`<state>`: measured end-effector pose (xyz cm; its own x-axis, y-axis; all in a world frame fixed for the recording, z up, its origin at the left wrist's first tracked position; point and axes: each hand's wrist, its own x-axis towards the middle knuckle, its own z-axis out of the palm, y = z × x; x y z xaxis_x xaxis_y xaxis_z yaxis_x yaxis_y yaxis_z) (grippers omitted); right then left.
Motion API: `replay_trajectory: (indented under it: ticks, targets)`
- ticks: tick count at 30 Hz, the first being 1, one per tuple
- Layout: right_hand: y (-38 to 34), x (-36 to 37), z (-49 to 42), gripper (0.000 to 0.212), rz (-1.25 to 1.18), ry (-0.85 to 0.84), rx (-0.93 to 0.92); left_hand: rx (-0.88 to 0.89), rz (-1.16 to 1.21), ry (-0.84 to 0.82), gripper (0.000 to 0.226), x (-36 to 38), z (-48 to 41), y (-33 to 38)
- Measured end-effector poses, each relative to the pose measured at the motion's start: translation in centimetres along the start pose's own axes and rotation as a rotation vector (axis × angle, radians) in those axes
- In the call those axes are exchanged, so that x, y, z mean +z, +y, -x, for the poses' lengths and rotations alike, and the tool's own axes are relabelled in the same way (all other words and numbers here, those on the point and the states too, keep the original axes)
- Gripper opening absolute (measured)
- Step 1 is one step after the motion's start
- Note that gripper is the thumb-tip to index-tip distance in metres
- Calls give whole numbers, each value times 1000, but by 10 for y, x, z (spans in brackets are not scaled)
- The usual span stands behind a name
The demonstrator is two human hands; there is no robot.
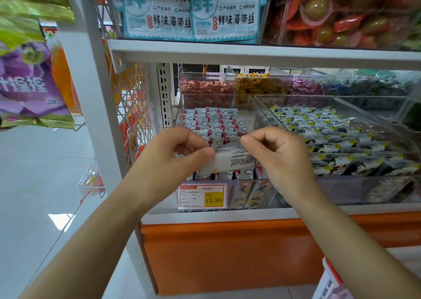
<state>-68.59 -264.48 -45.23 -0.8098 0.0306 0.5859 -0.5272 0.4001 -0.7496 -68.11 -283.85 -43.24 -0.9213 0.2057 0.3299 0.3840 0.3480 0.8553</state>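
Note:
I hold a clear plastic bag (pixel 227 148) filled with small white snack packets with red marks, up in front of a clear bin (pixel 182 107) on the middle shelf. My left hand (pixel 175 155) pinches the bag's left edge between thumb and curled fingers. My right hand (pixel 278 152) pinches its right edge at the top. A printed label shows on the bag's lower part. More of the same packets stand in the bin behind and below the bag.
A second clear bin (pixel 341 102) with yellow-tipped packets lies right of it. A price tag (pixel 202 196) reading 15.80 hangs on the bin front. Candy bins fill the back. Seaweed bags (pixel 191 13) stand above. An orange base panel (pixel 227 253) lies below; a white basket (pixel 330 280) sits bottom right.

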Motion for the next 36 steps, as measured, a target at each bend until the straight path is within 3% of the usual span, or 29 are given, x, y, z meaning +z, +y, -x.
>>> replay_trajectory:
  ticks: [3,13,18,22,27,33,36]
  targets:
    - [-3,2,2,14,14,-32,-22,-32,-3,13,5,-4,-2,-2]
    - [-6,5,3,13,-38,-132,11,52,-307,-40,14,-22,-4,-1]
    - [-3,9,5,16,-35,-51,45,85,-270,-79,5,-18,-4,-2]
    - [-2,5,1,16,-6,-89,121,42,-304,-161,21,-14,-4,-7]
    - [-3,-11,-9,13,-330,-298,398,68,-283,-138,20,-12,-4,-6]
    - [3,-20,-14,15,-402,-376,438,92,-254,-143,27,-11,-4,-2]
    - [8,-16,-13,18,-407,-333,421,88,-248,-124,26,-8,-4,-4]
